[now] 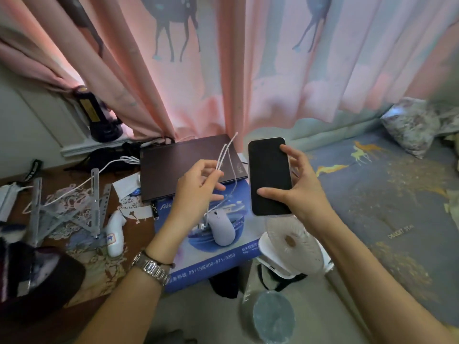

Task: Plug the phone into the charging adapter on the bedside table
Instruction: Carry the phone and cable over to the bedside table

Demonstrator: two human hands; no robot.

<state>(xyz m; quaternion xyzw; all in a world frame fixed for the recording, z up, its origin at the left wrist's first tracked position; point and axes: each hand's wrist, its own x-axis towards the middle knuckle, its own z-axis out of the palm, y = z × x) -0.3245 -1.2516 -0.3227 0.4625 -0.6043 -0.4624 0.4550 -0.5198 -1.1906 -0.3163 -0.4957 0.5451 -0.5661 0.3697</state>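
Head view: the phone (269, 176) is held upright in the air, dark screen facing the wearer, above the right edge of the cluttered bedside table (82, 274). The right hand (298, 192) grips it from the right side, thumb across the lower screen and fingertips at the upper edge. Just beside it, the left hand (196, 192) pinches a white charging cable (227, 155) between thumb and fingers; a loop of the cable rises above the hand and does not touch the phone. The cable trails left across the table. Below the hands lie a closed dark laptop (183, 165), a white mouse (221, 225) on a blue mouse pad (211, 259) and a small white fan (293, 242). A metal watch (152, 265) sits on the left wrist.
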